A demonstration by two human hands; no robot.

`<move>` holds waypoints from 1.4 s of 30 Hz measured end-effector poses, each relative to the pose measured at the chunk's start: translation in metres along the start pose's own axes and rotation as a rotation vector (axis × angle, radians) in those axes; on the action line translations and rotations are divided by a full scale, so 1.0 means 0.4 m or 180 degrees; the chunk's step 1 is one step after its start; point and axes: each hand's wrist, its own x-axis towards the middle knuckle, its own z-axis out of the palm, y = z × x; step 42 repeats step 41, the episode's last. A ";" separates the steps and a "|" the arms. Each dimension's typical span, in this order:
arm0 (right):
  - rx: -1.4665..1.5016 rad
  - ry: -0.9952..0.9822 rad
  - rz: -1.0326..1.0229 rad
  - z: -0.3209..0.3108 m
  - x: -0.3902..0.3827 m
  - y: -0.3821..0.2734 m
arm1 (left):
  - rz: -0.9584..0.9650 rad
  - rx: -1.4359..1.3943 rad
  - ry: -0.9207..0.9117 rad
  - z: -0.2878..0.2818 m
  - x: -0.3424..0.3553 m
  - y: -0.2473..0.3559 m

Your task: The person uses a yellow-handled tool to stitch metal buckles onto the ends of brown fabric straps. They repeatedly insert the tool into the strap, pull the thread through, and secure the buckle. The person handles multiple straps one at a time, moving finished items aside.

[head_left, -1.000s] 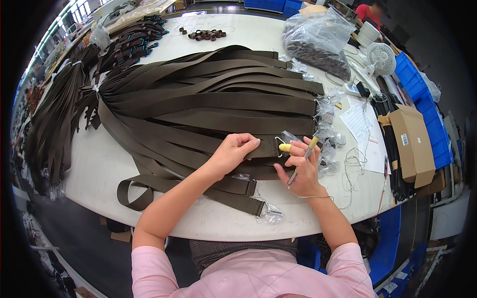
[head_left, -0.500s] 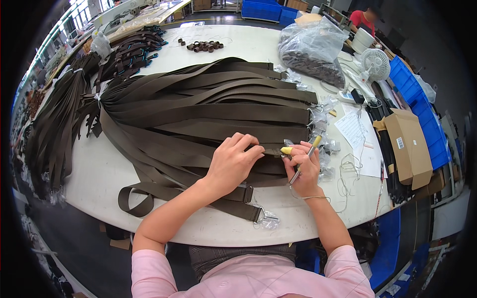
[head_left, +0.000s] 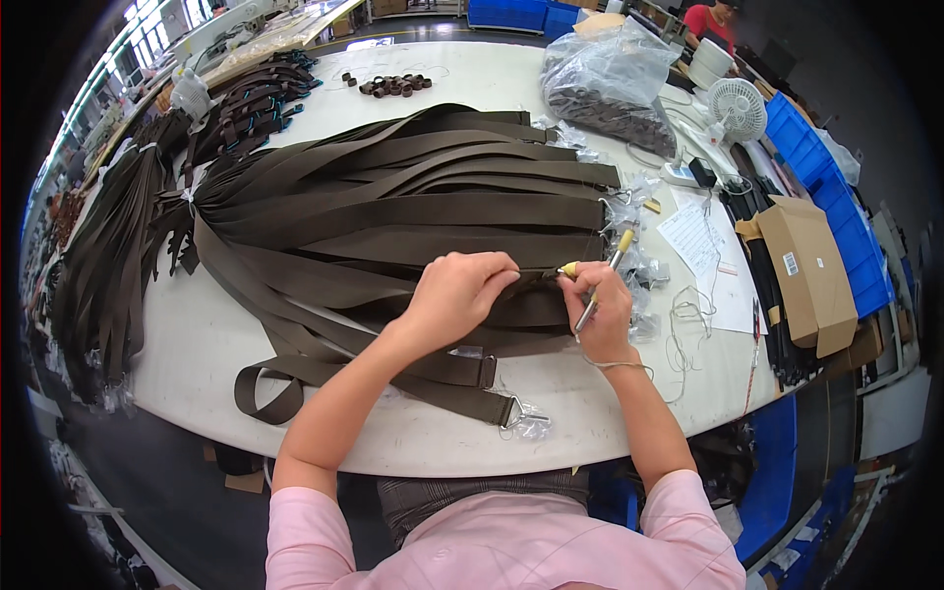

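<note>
A bundle of dark olive webbing straps (head_left: pixel 393 211) is fanned out across the white table, its metal-hardware ends toward the right. Over the nearer straps, my left hand (head_left: pixel 458 295) is closed, thumb and forefinger pressed together; whatever they pinch is too small to make out. My right hand (head_left: pixel 602 313) is closed round a slim pen-shaped tool (head_left: pixel 618 258) with a silver barrel and a yellow end. A yellow finger cover (head_left: pixel 569 268) sits on one of its fingers. Between both hands lies a dark strap end, partly hidden by the right fingertips.
Two straps with metal rings (head_left: pixel 506 408) lie near the front edge. At the far right are a clear bag of dark pieces (head_left: pixel 615 84), a white fan (head_left: pixel 736 110), papers (head_left: pixel 700 246) and a cardboard box (head_left: pixel 801 265). Someone in red (head_left: pixel 710 25) is beyond.
Both hands have moved slightly farther from me over the straps. The left fingers are straighter than before. The pen-shaped tool has stayed in my right hand.
</note>
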 end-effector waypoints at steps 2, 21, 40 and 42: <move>0.0156 0.0059 0.0263 -0.001 -0.004 -0.005 | -0.0516 -0.1118 -0.0516 -0.027 0.023 -0.001; -0.0513 0.0302 0.0168 -0.008 -0.030 0.056 | -0.0638 -0.0302 -0.0002 0.013 0.042 -0.078; -0.0758 0.0384 -0.1088 -0.059 -0.035 0.017 | 0.1965 0.2574 0.1212 0.022 0.018 -0.032; -0.0949 0.0164 -0.1168 -0.062 -0.036 0.018 | 0.1868 0.2838 0.0848 0.020 0.019 -0.059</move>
